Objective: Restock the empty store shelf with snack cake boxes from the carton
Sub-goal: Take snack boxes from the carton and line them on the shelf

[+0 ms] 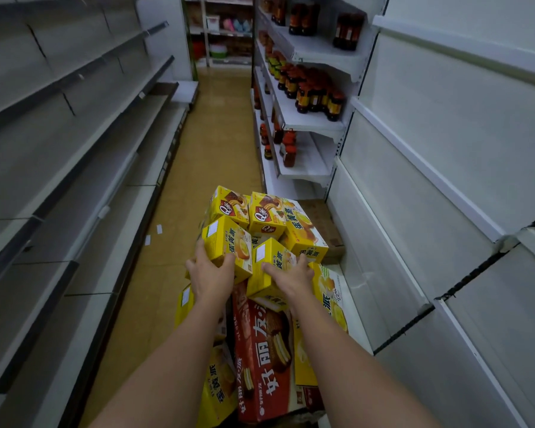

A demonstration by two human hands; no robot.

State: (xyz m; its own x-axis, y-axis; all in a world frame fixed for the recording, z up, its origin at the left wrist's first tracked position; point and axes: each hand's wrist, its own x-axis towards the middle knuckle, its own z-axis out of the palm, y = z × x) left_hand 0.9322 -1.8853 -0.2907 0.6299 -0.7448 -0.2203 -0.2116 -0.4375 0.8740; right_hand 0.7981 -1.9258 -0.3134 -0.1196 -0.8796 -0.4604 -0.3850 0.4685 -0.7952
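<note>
**Both hands on yellow boxes in the aisle**

A person stands in a narrow store aisle, both bare arms reaching forward and down to a heap of snack cake boxes piled low in front of them.

The left hand [210, 274] grips a small yellow box [226, 242]: its fingers [200, 251] curl over the box's left side while the thumb presses the lower front edge. The box sits tilted, a white label on its upper face.

The right hand [292, 274] lies on a second yellow box [271, 261] just beside the first. Its fingers are spread and bent down across the front and right side of that box, the thumb stretched out to the left over the face, so it holds the box from above.

Behind these two lie more yellow boxes, two of them showing a brown cake picture [267, 214]. Under the forearms a large red box [261, 350] lies lengthwise, with larger yellow boxes on either side of it. The carton itself cannot be made out beneath the pile; a flat brown cardboard piece [323, 223] lies on the floor just behind it.

The grey shelves [84, 134] on the left and the white shelves [445, 180] on the right near the person hold nothing. Farther down on the right, shelves carry dark bottles [315, 94] with red caps.
</note>
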